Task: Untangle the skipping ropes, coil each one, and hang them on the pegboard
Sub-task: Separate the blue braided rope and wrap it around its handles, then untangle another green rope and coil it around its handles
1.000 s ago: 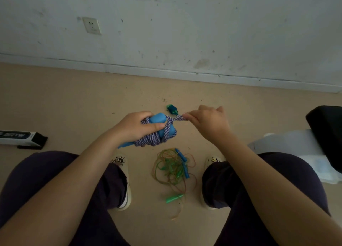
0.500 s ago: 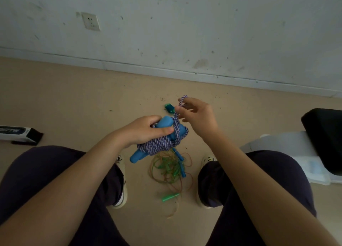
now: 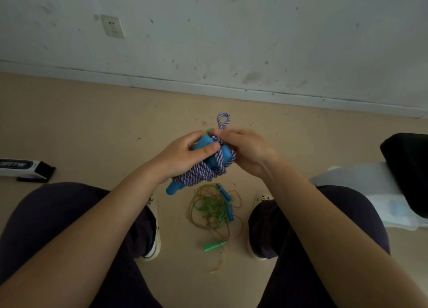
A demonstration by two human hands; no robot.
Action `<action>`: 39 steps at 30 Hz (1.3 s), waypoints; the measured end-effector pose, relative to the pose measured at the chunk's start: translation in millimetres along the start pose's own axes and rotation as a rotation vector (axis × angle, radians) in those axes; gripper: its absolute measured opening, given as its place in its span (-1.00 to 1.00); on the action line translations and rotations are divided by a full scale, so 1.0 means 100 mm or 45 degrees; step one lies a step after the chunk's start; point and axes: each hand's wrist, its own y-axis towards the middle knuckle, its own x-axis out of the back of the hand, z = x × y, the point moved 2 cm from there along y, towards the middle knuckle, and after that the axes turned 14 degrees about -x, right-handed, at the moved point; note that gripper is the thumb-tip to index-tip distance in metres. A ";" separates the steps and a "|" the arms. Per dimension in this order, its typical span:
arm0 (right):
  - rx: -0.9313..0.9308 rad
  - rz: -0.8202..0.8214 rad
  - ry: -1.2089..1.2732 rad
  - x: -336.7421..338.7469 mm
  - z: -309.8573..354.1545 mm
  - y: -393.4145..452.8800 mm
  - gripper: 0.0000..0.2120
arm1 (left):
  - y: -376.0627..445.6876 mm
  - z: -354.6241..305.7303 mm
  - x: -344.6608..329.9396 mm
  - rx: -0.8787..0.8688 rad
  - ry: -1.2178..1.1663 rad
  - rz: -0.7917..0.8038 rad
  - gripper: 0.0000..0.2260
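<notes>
- Left hand (image 3: 183,156) wrapped round blue handles (image 3: 209,153), thumb pressed across top, clamping purple-white rope (image 3: 196,174) coiled round them.
- Right hand (image 3: 245,149) just right of bundle, fingertips pinching rope at top of wrap; small loop (image 3: 223,120) sticking up beyond fingers.
- Looks like locking off the coil with a tuck; coiling near done, hanging not yet done, pegboard not in view.
- Tangled thin ropes (image 3: 214,209) on floor (image 3: 92,127) below both hands, between shoes; green handle (image 3: 214,246) nearer body, small blue handles at tangle's right edge. Untouched.
- Risk: easing left thumb before tuck is snug, so wraps spring loose off handles.
- Risk: pulling loop too hard, so it draws through and leaves nothing to hang on a peg.
- Risk: braided rope stiff, loop may slip from right fingertips.
- Risk: bundle dropping onto floor tangle below, snagging thin cords again.
- Box (image 3: 22,169) far left of left hand, black item (image 3: 407,169) on white bag far right of right hand; irrelevant.
</notes>
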 end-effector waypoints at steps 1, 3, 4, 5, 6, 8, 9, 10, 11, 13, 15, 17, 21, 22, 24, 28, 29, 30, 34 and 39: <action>-0.001 0.022 0.014 -0.01 -0.01 -0.01 -0.67 | 0.00 -0.01 0.00 -0.020 0.029 -0.006 -0.81; 0.101 -0.069 0.012 -0.01 0.00 0.00 -0.81 | 0.01 -0.01 -0.02 -0.042 0.055 0.011 -0.87; 0.188 -0.167 -0.022 0.01 0.02 0.01 -0.84 | 0.02 -0.03 -0.03 -0.056 0.062 0.021 -0.87; 0.270 -0.281 -0.063 0.05 0.03 0.03 -0.84 | 0.04 -0.03 -0.03 -0.074 0.070 0.030 -0.84; 0.322 -0.384 -0.094 0.09 0.05 0.04 -0.83 | 0.05 -0.04 -0.02 -0.092 0.085 0.045 -0.80; 0.359 -0.509 -0.114 0.14 0.07 0.06 -0.82 | 0.06 -0.04 -0.01 -0.092 0.142 0.113 -0.70; 0.370 -0.532 -0.137 0.14 0.07 0.06 -0.81 | 0.06 -0.03 0.00 -0.067 0.164 0.140 -0.70; 0.379 -0.543 -0.178 0.14 0.08 0.05 -0.79 | 0.04 -0.02 0.00 -0.033 0.167 0.151 -0.71; 0.393 -0.548 -0.227 0.13 0.09 0.04 -0.76 | 0.03 -0.02 0.01 -0.001 0.133 0.144 -0.72; 0.438 -0.550 -0.276 0.13 0.17 0.04 -0.70 | 0.02 -0.04 0.05 0.057 -0.051 0.098 -0.72; 0.429 -0.567 -0.215 0.15 0.33 0.11 -0.72 | 0.07 -0.02 0.13 0.172 -0.298 0.106 -0.59; 0.402 -0.633 -0.091 0.24 0.51 0.28 -0.81 | 0.16 0.05 0.20 0.271 -0.440 0.115 -0.46; 0.207 -0.748 -0.030 0.48 0.58 0.76 -0.81 | 0.47 0.39 0.26 0.330 -0.464 -0.287 -0.59; 0.124 -0.688 0.014 0.52 0.53 0.90 -0.73 | 0.58 0.50 0.25 0.319 -0.441 -0.341 -0.61; -0.028 -0.579 -0.017 0.60 0.38 1.22 -0.47 | 0.83 0.78 0.21 0.288 -0.281 -0.355 -0.68; -0.053 -0.587 -0.121 0.86 0.07 1.85 -0.23 | 1.32 1.46 0.10 0.336 -0.167 -0.333 -0.65; -0.020 -0.607 -0.107 0.95 -0.01 2.03 -0.30 | 1.43 1.67 0.07 0.390 -0.210 -0.330 -0.57; -0.002 -0.627 -0.108 1.03 -0.10 2.21 -0.42 | 1.53 1.90 0.03 0.448 -0.259 -0.327 -0.48; -0.094 -0.699 -0.117 1.33 -0.60 2.96 -0.45 | 1.81 2.82 -0.11 0.648 -0.328 -0.153 -0.38; -0.378 -0.599 -0.027 1.63 -1.34 3.70 -0.57 | 1.94 3.87 -0.27 0.808 -0.099 -0.213 -0.48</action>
